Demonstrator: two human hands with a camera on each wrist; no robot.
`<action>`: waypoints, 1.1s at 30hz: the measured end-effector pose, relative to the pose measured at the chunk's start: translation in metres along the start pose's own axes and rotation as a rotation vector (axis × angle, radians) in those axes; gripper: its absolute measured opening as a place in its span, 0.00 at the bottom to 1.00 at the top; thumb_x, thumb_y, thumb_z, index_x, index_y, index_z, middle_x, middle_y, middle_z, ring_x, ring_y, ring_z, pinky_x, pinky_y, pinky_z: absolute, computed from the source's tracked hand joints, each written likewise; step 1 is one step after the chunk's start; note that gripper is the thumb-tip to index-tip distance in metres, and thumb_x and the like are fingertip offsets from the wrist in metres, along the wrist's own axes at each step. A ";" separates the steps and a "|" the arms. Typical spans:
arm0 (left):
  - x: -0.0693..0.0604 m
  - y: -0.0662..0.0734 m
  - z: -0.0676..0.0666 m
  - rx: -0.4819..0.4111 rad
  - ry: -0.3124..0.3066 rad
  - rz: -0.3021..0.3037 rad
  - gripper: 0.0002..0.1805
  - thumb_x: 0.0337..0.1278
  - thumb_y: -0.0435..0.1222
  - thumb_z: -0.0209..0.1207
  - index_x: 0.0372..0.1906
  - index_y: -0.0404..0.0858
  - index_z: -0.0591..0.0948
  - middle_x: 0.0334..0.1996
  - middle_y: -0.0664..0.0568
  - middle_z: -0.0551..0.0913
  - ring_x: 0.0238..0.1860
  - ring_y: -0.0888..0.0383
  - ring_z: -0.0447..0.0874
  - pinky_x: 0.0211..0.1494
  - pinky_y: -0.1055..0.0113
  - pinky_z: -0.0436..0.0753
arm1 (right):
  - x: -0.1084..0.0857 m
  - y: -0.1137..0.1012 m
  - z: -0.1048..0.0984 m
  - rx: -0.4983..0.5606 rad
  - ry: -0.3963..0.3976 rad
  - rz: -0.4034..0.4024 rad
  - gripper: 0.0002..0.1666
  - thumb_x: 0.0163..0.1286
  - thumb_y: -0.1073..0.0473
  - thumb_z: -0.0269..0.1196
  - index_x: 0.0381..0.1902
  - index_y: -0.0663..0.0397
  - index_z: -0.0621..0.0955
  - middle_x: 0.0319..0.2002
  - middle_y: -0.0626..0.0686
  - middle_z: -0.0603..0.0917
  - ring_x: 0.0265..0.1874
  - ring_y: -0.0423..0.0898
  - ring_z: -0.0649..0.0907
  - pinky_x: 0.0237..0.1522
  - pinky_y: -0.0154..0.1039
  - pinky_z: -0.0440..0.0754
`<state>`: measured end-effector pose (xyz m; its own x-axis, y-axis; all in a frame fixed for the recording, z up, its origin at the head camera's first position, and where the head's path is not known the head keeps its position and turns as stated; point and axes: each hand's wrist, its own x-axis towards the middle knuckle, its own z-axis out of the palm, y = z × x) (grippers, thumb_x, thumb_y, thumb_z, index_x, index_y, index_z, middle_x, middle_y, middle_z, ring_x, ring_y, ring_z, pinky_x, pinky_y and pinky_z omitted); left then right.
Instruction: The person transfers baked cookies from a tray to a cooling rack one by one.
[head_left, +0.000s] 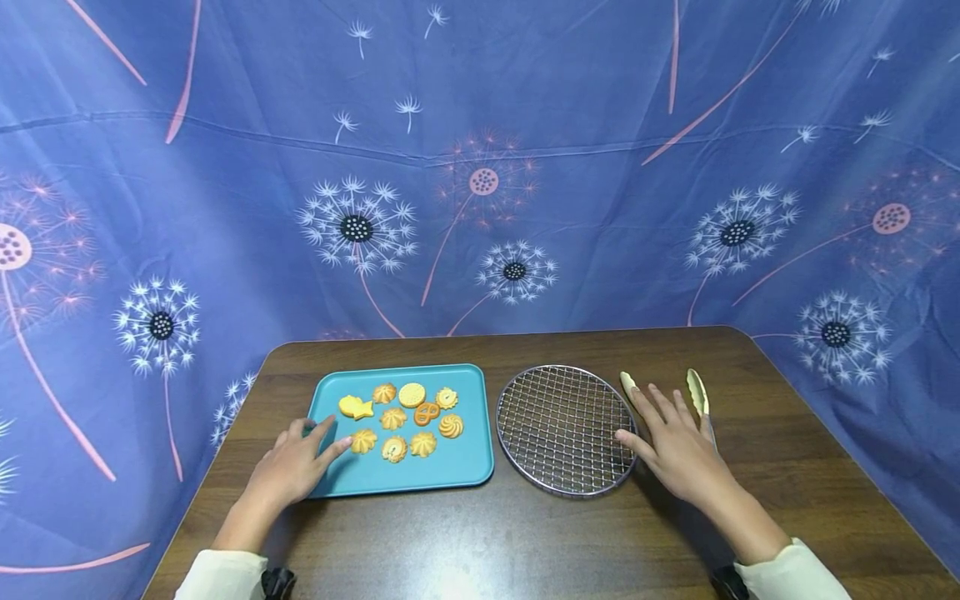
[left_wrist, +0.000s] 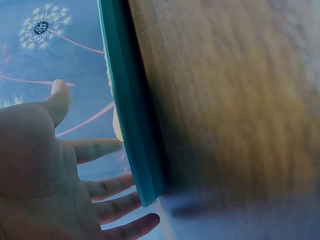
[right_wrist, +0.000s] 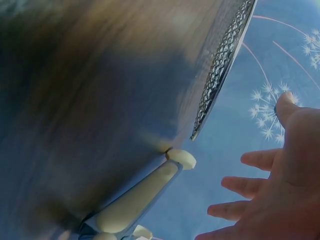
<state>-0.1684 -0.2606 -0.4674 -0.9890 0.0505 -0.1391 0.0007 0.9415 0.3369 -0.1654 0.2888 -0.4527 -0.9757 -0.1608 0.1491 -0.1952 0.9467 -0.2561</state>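
Note:
A teal tray (head_left: pixel 465 467) bears several cookies: a yellow fish-shaped one (head_left: pixel 356 407), a pretzel (head_left: pixel 426 413), a round one (head_left: pixel 412 395) and swirled ones. My left hand (head_left: pixel 288 467) is over the tray's left edge, its fingers spread; in the left wrist view the palm (left_wrist: pixel 45 170) holds nothing. Right of the tray lies a round wire rack (head_left: pixel 562 429). Over the tongs (head_left: pixel 697 392), beside the rack, hovers my right hand (head_left: pixel 686 458) with fingers spread. The tongs have cream-coloured tips and are partly hidden under it. In the right wrist view, a gap separates the fingers from the tongs (right_wrist: pixel 135 197).
The brown wooden table (head_left: pixel 465 542) has its far edge near a blue cloth (head_left: pixel 600 233) printed with dandelions, which hangs behind and at both sides. Tray and rack lie side by side with a narrow gap between them.

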 end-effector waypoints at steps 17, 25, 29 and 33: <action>0.006 -0.014 0.000 0.007 0.016 0.004 0.40 0.76 0.54 0.53 0.70 0.20 0.69 0.65 0.22 0.64 0.62 0.27 0.67 0.59 0.32 0.72 | -0.011 0.023 0.000 0.033 -0.005 0.039 0.47 0.78 0.34 0.55 0.80 0.59 0.60 0.76 0.73 0.57 0.72 0.81 0.56 0.59 0.85 0.51; 0.008 -0.021 -0.002 -0.047 -0.015 0.002 0.35 0.72 0.43 0.61 0.70 0.20 0.68 0.60 0.22 0.66 0.59 0.27 0.71 0.59 0.33 0.73 | -0.017 0.035 0.000 0.080 -0.028 0.066 0.50 0.79 0.36 0.55 0.80 0.67 0.57 0.74 0.81 0.53 0.69 0.87 0.53 0.60 0.84 0.52; 0.010 -0.025 -0.004 -0.099 -0.048 -0.005 0.35 0.69 0.37 0.63 0.71 0.20 0.67 0.60 0.22 0.64 0.60 0.27 0.72 0.60 0.33 0.73 | -0.019 0.040 -0.001 0.080 -0.014 0.070 0.51 0.78 0.36 0.57 0.78 0.71 0.57 0.72 0.84 0.53 0.67 0.89 0.54 0.60 0.82 0.54; 0.011 -0.028 -0.005 -0.143 -0.060 -0.002 0.36 0.67 0.34 0.65 0.73 0.21 0.65 0.60 0.22 0.64 0.61 0.27 0.71 0.61 0.33 0.72 | -0.022 0.044 -0.003 0.079 -0.038 0.111 0.55 0.77 0.34 0.57 0.78 0.73 0.54 0.71 0.87 0.52 0.66 0.90 0.53 0.61 0.82 0.55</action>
<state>-0.1799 -0.2880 -0.4737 -0.9784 0.0725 -0.1939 -0.0266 0.8850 0.4649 -0.1523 0.3346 -0.4642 -0.9945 -0.0684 0.0793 -0.0917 0.9346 -0.3436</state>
